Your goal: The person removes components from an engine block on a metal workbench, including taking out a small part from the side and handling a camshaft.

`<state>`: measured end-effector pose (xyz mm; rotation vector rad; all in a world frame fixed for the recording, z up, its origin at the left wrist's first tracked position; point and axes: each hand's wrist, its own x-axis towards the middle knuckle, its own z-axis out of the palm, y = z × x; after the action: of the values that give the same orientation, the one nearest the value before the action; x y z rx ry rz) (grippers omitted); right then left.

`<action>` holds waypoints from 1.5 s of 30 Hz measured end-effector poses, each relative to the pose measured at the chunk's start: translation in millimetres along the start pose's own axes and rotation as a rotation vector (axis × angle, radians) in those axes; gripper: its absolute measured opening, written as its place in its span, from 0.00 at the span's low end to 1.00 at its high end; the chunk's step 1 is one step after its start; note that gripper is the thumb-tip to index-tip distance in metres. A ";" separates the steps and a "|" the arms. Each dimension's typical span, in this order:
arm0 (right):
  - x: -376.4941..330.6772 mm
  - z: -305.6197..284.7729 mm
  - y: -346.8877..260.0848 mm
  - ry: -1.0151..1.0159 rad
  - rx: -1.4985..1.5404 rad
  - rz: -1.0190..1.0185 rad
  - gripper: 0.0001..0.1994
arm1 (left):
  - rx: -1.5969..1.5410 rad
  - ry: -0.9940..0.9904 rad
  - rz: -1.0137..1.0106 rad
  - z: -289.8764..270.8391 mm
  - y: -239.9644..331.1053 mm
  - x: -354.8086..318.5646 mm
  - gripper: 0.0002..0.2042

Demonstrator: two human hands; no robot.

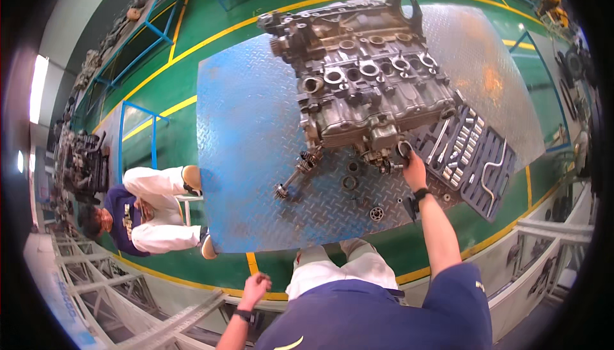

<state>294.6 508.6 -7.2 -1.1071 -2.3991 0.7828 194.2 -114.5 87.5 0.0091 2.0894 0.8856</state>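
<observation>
My right hand (414,171) reaches to the near right side of a large metal engine (371,81). Its fingers are closed on a dark ring-shaped metal part (404,150), beside the engine's lower front; the exact kind of part is unclear. My left hand (257,288) hangs low in front of the table edge, loosely curled, with nothing visible in it. A gear shaft (294,178) lies on the tabletop left of my right hand. Nearby are a metal ring (349,183), a smaller ring (352,167) and a round bearing-like part (376,213).
The engine stands on a blue, worn tread-plate table (243,126). An open socket set case (476,187) lies right of my right hand, reaching past the table edge. A seated person (147,212) is close to the table's left side. Blue frames (153,135) stand beyond.
</observation>
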 end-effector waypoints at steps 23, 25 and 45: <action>-352.7 -208.7 1.0 -0.055 -0.213 0.527 0.09 | 0.860 0.319 0.575 89.9 186.5 315.7 0.11; -355.5 -207.5 -2.1 -0.062 -0.220 0.549 0.09 | 0.810 0.280 0.590 90.3 183.9 318.3 0.09; -150.1 -43.3 -140.8 -0.426 -0.033 0.076 0.11 | 0.712 0.154 0.599 19.9 131.6 273.4 0.07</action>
<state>330.9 330.3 98.4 -1.1427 -2.7343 1.1034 -6.1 79.2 -34.2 1.0078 2.4868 0.4190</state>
